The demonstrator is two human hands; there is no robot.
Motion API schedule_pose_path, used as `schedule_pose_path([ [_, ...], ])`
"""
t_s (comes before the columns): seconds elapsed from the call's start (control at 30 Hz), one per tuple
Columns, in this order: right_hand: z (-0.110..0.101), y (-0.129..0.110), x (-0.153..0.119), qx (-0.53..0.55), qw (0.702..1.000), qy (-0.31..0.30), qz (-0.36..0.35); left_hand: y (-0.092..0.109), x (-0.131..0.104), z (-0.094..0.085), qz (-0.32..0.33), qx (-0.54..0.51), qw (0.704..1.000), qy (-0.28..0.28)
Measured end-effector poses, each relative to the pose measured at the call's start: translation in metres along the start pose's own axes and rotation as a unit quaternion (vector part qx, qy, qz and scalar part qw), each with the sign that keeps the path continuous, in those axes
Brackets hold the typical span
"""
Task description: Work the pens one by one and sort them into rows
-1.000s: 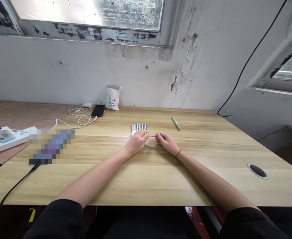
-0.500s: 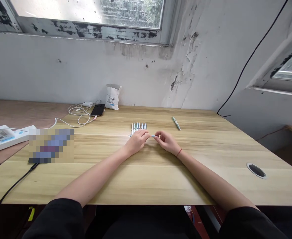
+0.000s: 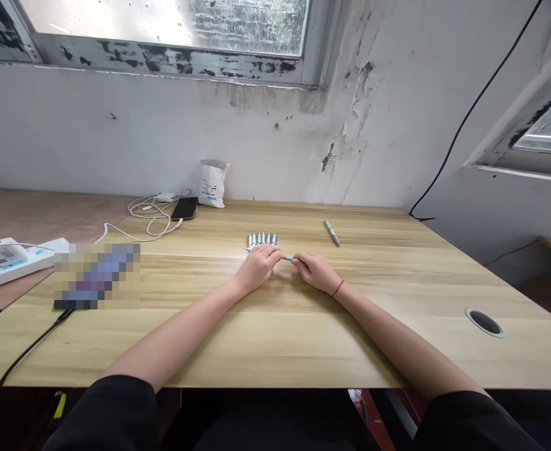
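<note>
A slim pen with a light-blue part [image 3: 288,258] lies crosswise between my two hands. My left hand [image 3: 259,266] is closed over its left portion, and the pen's thin left end pokes out just beyond the fingers. At the other end, the fingertips of my right hand [image 3: 317,270] pinch the blue part. Just behind my left hand, several pens [image 3: 262,238] lie side by side in a row, their near ends hidden by the hand. One green-and-white pen [image 3: 332,233] rests alone, farther back and to the right.
A white packet [image 3: 213,183] stands against the wall beside a dark phone [image 3: 185,208] and coiled white cable. To the left are a power strip [image 3: 36,254] and a pixelated device [image 3: 97,275]. A round cable hole [image 3: 484,322] is set in the table [image 3: 275,351] at right.
The pen's left end has shifted slightly back, toward the row of pens. My right fingers have curled more tightly around the blue part. Otherwise the scene looks the same.
</note>
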State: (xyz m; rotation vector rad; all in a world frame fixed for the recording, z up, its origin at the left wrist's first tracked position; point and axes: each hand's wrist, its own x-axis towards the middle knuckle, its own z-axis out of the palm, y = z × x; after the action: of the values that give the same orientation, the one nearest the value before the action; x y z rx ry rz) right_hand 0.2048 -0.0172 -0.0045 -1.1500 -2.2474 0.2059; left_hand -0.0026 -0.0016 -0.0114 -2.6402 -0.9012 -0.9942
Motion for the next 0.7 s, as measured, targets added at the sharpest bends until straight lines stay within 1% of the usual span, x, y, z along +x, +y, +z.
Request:
schedule_pose_path([
  [0.1, 0.001, 0.000, 0.000, 0.043, 0.999, -0.004, 0.014, 0.000, 0.000, 0.000, 0.011, 0.006, 1.000, 0.004],
  [0.17, 0.001, 0.000, 0.000, 0.038, 0.999, 0.011, 0.017, 0.000, 0.000, -0.001, 0.010, 0.003, 1.000, 0.006],
  [0.3, 0.001, 0.001, 0.000, -0.061, 0.997, 0.047, -0.019, 0.000, 0.001, -0.002, 0.000, -0.006, 1.000, 0.008],
  [0.37, 0.000, 0.001, 0.000, -0.120, 0.991, 0.049, -0.036, 0.000, 0.001, -0.002, -0.003, -0.011, 1.000, 0.007],
  [0.43, 0.000, 0.001, -0.001, -0.150, 0.987, 0.046, -0.040, 0.001, 0.001, -0.002, -0.003, -0.015, 1.000, 0.012],
  [0.5, 0.000, -0.001, -0.001, -0.140, 0.989, 0.045, -0.029, 0.001, 0.001, -0.001, 0.001, -0.015, 1.000, 0.021],
  [0.63, 0.001, -0.006, -0.001, -0.044, 0.999, 0.029, 0.013, 0.001, 0.001, 0.000, 0.018, 0.004, 1.000, 0.015],
  [0.7, 0.001, -0.009, -0.001, -0.019, 0.999, 0.021, 0.032, 0.001, 0.001, -0.002, 0.021, 0.009, 1.000, 0.010],
])
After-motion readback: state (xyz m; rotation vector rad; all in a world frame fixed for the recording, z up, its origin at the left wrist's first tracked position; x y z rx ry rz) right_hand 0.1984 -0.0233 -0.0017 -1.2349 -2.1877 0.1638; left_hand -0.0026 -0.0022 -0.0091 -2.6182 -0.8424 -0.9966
